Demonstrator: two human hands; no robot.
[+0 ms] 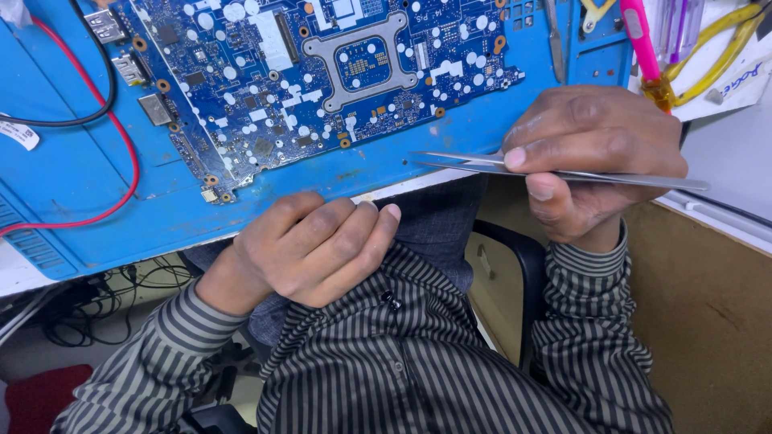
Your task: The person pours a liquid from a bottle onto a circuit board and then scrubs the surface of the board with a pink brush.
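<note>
From the head view, the right hand (591, 157) has a firm grip on thin silver tweezers (555, 170), pinched between thumb and fingers. The tweezer tips point left, just over the edge of the blue mat (72, 185) on the worktop. Up and left of that grip lies a blue circuit board (322, 80) with many small white dots. The left hand (310, 245) is curled loosely and holds nothing, resting at the mat's near edge. Far left of it, a small white label (18, 134) hangs on a black wire (96, 88) beside a red wire (121, 161). A pink-handled tool (643, 48) sits above the right hand.
</note>
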